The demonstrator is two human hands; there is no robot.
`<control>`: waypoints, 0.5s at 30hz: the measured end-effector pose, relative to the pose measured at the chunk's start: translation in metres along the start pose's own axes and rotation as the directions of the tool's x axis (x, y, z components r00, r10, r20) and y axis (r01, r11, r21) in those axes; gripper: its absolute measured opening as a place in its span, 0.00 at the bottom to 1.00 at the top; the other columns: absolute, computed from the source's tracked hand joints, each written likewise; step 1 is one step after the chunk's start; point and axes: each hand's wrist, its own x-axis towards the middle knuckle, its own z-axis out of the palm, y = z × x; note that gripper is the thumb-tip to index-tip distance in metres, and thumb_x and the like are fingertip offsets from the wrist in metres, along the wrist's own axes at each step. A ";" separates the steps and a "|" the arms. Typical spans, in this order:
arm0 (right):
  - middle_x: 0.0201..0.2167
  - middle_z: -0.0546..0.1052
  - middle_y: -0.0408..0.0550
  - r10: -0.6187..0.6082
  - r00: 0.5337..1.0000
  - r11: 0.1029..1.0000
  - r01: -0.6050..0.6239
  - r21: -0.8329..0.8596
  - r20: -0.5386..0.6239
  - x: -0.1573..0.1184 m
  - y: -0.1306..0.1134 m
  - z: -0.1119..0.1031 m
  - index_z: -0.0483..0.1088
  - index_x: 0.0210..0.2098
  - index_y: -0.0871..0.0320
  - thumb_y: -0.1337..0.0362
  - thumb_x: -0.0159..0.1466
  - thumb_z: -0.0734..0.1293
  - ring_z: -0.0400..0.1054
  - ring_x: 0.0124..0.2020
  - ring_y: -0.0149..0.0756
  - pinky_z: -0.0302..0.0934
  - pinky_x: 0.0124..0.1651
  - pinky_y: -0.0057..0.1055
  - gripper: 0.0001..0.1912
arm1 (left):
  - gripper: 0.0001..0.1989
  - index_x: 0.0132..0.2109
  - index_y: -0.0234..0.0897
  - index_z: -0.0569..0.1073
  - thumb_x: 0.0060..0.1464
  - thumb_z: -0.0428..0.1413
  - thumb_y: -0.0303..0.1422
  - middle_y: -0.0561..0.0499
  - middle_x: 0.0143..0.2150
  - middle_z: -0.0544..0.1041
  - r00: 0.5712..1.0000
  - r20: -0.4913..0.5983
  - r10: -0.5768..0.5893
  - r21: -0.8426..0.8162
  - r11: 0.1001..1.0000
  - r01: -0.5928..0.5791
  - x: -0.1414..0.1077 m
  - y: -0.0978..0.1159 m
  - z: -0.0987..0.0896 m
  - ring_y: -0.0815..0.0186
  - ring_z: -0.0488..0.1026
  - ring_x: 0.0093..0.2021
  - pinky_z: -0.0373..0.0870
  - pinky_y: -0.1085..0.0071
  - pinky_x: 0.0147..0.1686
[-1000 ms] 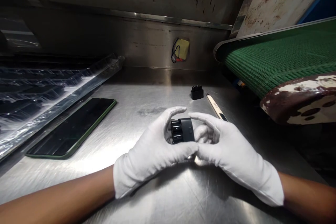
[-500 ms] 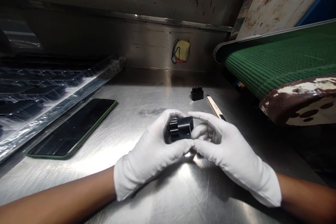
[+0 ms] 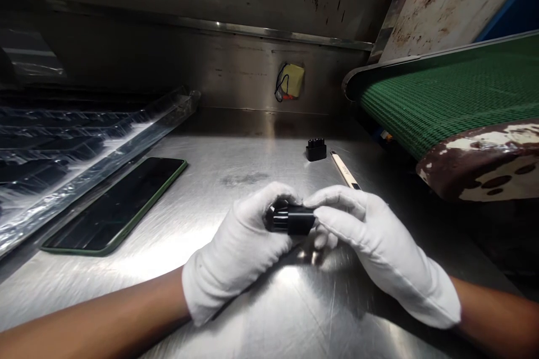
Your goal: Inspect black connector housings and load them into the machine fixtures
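Between my two white-gloved hands, just above the metal table, is a small black plastic part (image 3: 300, 220) with a smooth block at its right end and rounded tubes at its left. My left hand (image 3: 248, 241) curls around the tube end, its thumb below and its fingers behind. At the block end, the thumb and fingertips of my right hand (image 3: 366, 230) pinch the part. Some fingertips of both hands are hidden. A similar black part (image 3: 316, 150) stands on the table beyond, its tubes pointing up. Beside it lies a cream-coloured, pen-like tool (image 3: 344, 170) with a dark end.
A phone in a green case (image 3: 120, 207) lies at left, beside clear plastic trays (image 3: 84, 148) holding dark parts. On the right, a green conveyor belt (image 3: 455, 95) overhangs the metal table (image 3: 202, 162). A yellow object with a dark cord (image 3: 292, 80) is against the back wall.
The black part has turned in my hands and dropped slightly, showing its narrower side. My left thumb has moved down off its front, and my right fingers have closed onto its right end.
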 end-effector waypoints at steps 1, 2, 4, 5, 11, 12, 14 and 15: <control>0.24 0.74 0.42 0.033 0.999 0.999 -0.033 0.012 0.006 0.001 0.001 -0.001 0.74 0.41 0.56 0.55 0.62 0.72 0.68 0.23 0.29 0.61 0.23 0.21 0.13 | 0.13 0.38 0.36 0.70 0.50 0.63 0.18 0.58 0.34 0.73 1.000 -0.017 -0.004 0.018 1.000 0.004 0.001 0.000 -0.001 0.72 0.73 0.32 0.75 0.76 0.32; 0.23 0.74 0.42 0.064 0.998 0.998 -0.064 0.016 0.004 0.002 0.002 -0.001 0.74 0.39 0.57 0.54 0.61 0.72 0.67 0.23 0.28 0.59 0.23 0.21 0.13 | 0.13 0.37 0.36 0.70 0.49 0.64 0.18 0.57 0.34 0.73 0.999 -0.037 -0.004 0.058 0.998 0.006 0.002 0.001 -0.002 0.72 0.73 0.33 0.73 0.78 0.32; 0.24 0.74 0.43 0.100 0.995 0.995 -0.100 0.016 -0.014 0.005 0.003 -0.002 0.73 0.35 0.59 0.57 0.61 0.73 0.65 0.24 0.26 0.57 0.24 0.20 0.11 | 0.16 0.37 0.35 0.69 0.45 0.66 0.19 0.57 0.34 0.74 0.998 -0.057 -0.027 0.162 0.986 0.036 0.006 0.003 -0.005 0.72 0.72 0.33 0.72 0.79 0.33; 0.23 0.73 0.43 0.104 0.994 0.994 -0.103 0.029 -0.017 0.006 0.003 -0.002 0.72 0.33 0.59 0.60 0.60 0.73 0.65 0.24 0.25 0.56 0.25 0.20 0.10 | 0.19 0.38 0.35 0.69 0.43 0.68 0.19 0.56 0.34 0.75 0.997 -0.053 -0.054 0.198 0.978 0.063 0.008 0.004 -0.008 0.71 0.73 0.34 0.72 0.78 0.33; 0.22 0.71 0.38 0.022 0.999 0.973 -0.032 0.229 0.046 0.016 0.007 -0.003 0.69 0.31 0.59 0.64 0.54 0.75 0.62 0.22 0.23 0.55 0.26 0.19 0.12 | 0.30 0.55 0.41 0.65 0.47 0.68 0.31 0.47 0.49 0.74 0.977 0.004 -0.212 0.166 0.964 0.208 0.015 0.017 -0.013 0.59 0.77 0.42 0.76 0.67 0.35; 0.22 0.71 0.37 -0.014 0.999 0.974 0.004 0.226 0.045 0.017 0.007 -0.001 0.69 0.30 0.59 0.64 0.54 0.75 0.62 0.22 0.22 0.54 0.25 0.18 0.11 | 0.29 0.56 0.41 0.65 0.48 0.67 0.31 0.46 0.52 0.74 0.982 0.017 -0.191 0.158 0.970 0.186 0.015 0.019 -0.012 0.58 0.76 0.45 0.76 0.66 0.39; 0.21 0.69 0.36 -0.076 0.997 0.976 0.070 0.206 0.023 0.018 0.005 0.006 0.69 0.27 0.59 0.64 0.56 0.73 0.61 0.21 0.21 0.54 0.25 0.18 0.09 | 0.28 0.56 0.40 0.66 0.50 0.65 0.31 0.45 0.55 0.73 0.991 0.051 -0.124 0.157 0.981 0.115 0.013 0.023 -0.012 0.55 0.73 0.53 0.74 0.64 0.49; 0.21 0.69 0.36 -0.115 0.993 0.977 0.111 0.180 0.014 0.016 0.002 0.011 0.70 0.26 0.58 0.65 0.56 0.73 0.62 0.21 0.22 0.55 0.25 0.18 0.08 | 0.27 0.57 0.39 0.66 0.50 0.65 0.31 0.45 0.56 0.72 0.993 0.072 -0.098 0.170 0.982 0.085 0.012 0.025 -0.012 0.54 0.72 0.55 0.72 0.63 0.52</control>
